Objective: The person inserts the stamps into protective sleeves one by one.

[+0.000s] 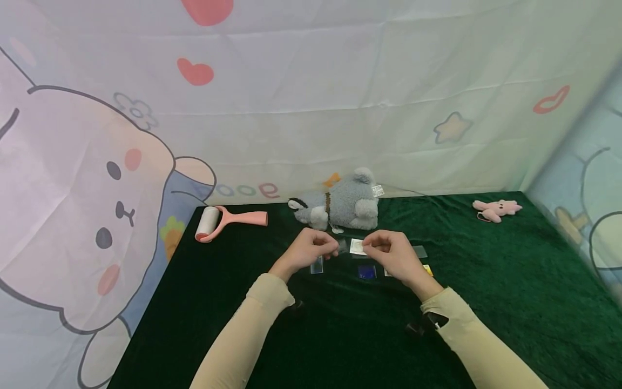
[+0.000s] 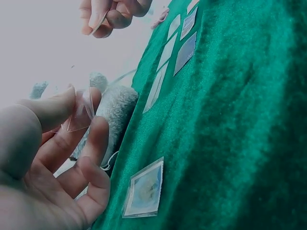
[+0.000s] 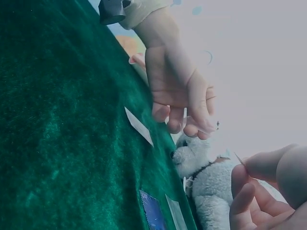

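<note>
My left hand (image 1: pixel 311 249) pinches a small clear plastic sleeve (image 2: pixel 79 112) between thumb and fingers, above the green cloth. To its right, my right hand (image 1: pixel 394 255) pinches a pale stamp (image 1: pixel 357 247) by one edge, seen nearly edge-on in both wrist views. Sleeve and stamp are apart. Under the left hand lies a stamp in a clear sleeve (image 2: pixel 144 189). A blue stamp (image 1: pixel 366 272) with toothed edges lies between the hands, nearer me. A yellow stamp (image 1: pixel 427 269) is partly hidden by the right wrist. Another clear sleeve (image 1: pixel 419 252) lies right of that hand.
A grey plush toy (image 1: pixel 351 205) lies on its side behind the hands. At the back left is a pink-handled lint roller (image 1: pixel 209 222), and at the back right a small pink plush (image 1: pixel 497 209). A printed curtain (image 1: pixel 301 81) hangs behind the green-covered table (image 1: pixel 218 302).
</note>
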`<state>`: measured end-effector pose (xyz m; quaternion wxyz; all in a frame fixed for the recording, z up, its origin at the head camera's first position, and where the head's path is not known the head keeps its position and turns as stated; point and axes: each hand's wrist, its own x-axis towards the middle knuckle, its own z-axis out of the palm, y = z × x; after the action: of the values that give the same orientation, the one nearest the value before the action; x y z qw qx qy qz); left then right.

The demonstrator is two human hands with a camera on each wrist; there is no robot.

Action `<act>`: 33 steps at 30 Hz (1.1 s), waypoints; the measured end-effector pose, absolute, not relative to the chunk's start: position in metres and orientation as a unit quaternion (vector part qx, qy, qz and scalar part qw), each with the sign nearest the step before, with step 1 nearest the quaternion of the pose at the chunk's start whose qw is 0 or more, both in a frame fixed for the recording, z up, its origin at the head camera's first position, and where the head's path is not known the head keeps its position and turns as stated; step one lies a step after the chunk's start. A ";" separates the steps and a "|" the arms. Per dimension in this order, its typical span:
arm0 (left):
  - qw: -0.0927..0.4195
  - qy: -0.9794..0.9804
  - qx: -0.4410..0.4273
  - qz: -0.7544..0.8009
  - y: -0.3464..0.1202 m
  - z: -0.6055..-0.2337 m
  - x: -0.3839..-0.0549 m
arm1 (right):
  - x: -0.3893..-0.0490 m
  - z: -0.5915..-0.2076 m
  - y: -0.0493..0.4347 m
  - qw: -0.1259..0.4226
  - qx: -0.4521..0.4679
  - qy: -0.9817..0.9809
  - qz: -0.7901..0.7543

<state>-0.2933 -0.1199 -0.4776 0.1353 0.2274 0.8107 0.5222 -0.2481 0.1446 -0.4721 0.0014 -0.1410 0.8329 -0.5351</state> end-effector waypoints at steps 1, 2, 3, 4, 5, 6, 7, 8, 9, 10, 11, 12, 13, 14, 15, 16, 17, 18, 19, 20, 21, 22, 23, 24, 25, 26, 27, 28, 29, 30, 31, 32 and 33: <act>0.134 0.810 0.228 0.523 -0.120 -0.477 -0.293 | -0.248 -0.472 0.144 0.000 -0.140 0.833 -0.536; 0.133 0.811 0.229 0.522 -0.120 -0.477 -0.293 | -0.248 -0.472 0.144 -0.001 -0.139 0.833 -0.536; 0.132 0.811 0.229 0.522 -0.120 -0.477 -0.292 | -0.249 -0.472 0.143 -0.003 -0.138 0.833 -0.536; 0.133 0.811 0.228 0.522 -0.120 -0.476 -0.292 | -0.249 -0.472 0.142 -0.004 -0.136 0.833 -0.536; 0.134 0.810 0.227 0.523 -0.121 -0.476 -0.292 | -0.249 -0.472 0.142 -0.006 -0.134 0.834 -0.536; 0.135 0.811 0.225 0.523 -0.121 -0.476 -0.291 | -0.249 -0.471 0.141 -0.008 -0.134 0.834 -0.535; 0.137 0.811 0.224 0.523 -0.121 -0.476 -0.291 | -0.249 -0.471 0.141 -0.009 -0.131 0.835 -0.535; 0.139 0.811 0.222 0.523 -0.121 -0.476 -0.291 | -0.249 -0.471 0.140 -0.010 -0.129 0.834 -0.536; 0.140 0.811 0.221 0.523 -0.121 -0.476 -0.291 | -0.249 -0.471 0.140 -0.011 -0.129 0.834 -0.536; 0.141 0.812 0.220 0.523 -0.122 -0.476 -0.291 | -0.249 -0.471 0.139 -0.013 -0.129 0.835 -0.535; 0.142 0.812 0.219 0.522 -0.122 -0.477 -0.291 | -0.249 -0.471 0.139 -0.015 -0.130 0.835 -0.534; 0.142 0.812 0.219 0.521 -0.122 -0.477 -0.291 | -0.249 -0.471 0.139 -0.018 -0.132 0.836 -0.532; 0.143 0.813 0.218 0.521 -0.122 -0.477 -0.292 | -0.249 -0.471 0.138 -0.020 -0.132 0.836 -0.531; 0.143 0.814 0.217 0.520 -0.122 -0.477 -0.292 | -0.249 -0.471 0.138 -0.023 -0.135 0.838 -0.529; 0.144 0.816 0.215 0.518 -0.122 -0.478 -0.292 | -0.249 -0.471 0.138 -0.025 -0.137 0.839 -0.526; 0.145 0.817 0.215 0.516 -0.122 -0.479 -0.292 | -0.249 -0.471 0.137 -0.027 -0.139 0.840 -0.524; 0.146 0.818 0.214 0.514 -0.121 -0.479 -0.292 | -0.249 -0.471 0.137 -0.029 -0.139 0.841 -0.522; 0.147 0.819 0.213 0.512 -0.121 -0.479 -0.292 | -0.249 -0.471 0.137 -0.029 -0.140 0.842 -0.520; 0.148 0.819 0.213 0.511 -0.121 -0.480 -0.292 | -0.249 -0.472 0.137 -0.030 -0.140 0.843 -0.518; 0.149 0.820 0.212 0.510 -0.121 -0.480 -0.292 | -0.249 -0.472 0.137 -0.031 -0.139 0.845 -0.516; 0.149 0.821 0.212 0.509 -0.121 -0.480 -0.292 | -0.249 -0.472 0.137 -0.032 -0.140 0.846 -0.513; 0.149 0.821 0.212 0.509 -0.120 -0.480 -0.292 | -0.249 -0.473 0.137 -0.034 -0.141 0.847 -0.511; 0.148 0.821 0.212 0.509 -0.120 -0.479 -0.292 | -0.249 -0.473 0.137 -0.036 -0.141 0.848 -0.509; 0.148 0.821 0.212 0.509 -0.120 -0.479 -0.292 | -0.249 -0.473 0.137 -0.037 -0.142 0.849 -0.508; 0.148 0.821 0.212 0.510 -0.120 -0.479 -0.292 | -0.250 -0.473 0.137 -0.039 -0.143 0.849 -0.507; 0.148 0.821 0.211 0.509 -0.120 -0.479 -0.292 | -0.250 -0.473 0.137 -0.040 -0.144 0.850 -0.506; 0.149 0.821 0.211 0.510 -0.121 -0.479 -0.292 | -0.250 -0.473 0.137 -0.041 -0.144 0.850 -0.505; 0.149 0.819 0.211 0.512 -0.121 -0.479 -0.291 | -0.250 -0.473 0.137 -0.042 -0.144 0.850 -0.504; 0.150 0.819 0.211 0.512 -0.121 -0.479 -0.291 | -0.250 -0.473 0.136 -0.043 -0.144 0.851 -0.503; 0.152 0.818 0.211 0.513 -0.121 -0.479 -0.291 | -0.250 -0.473 0.136 -0.043 -0.143 0.853 -0.500; 0.152 0.818 0.211 0.514 -0.121 -0.479 -0.292 | -0.250 -0.473 0.136 -0.043 -0.143 0.854 -0.498; 0.152 0.817 0.212 0.514 -0.120 -0.480 -0.292 | -0.250 -0.472 0.136 -0.043 -0.143 0.856 -0.495; 0.153 0.817 0.212 0.514 -0.120 -0.480 -0.292 | -0.250 -0.472 0.136 -0.043 -0.142 0.858 -0.492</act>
<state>-0.2918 -0.1201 -0.4797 0.1530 0.2123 0.8167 0.5143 -0.2500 0.1359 -0.4724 -0.0426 -0.1422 0.8581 -0.4916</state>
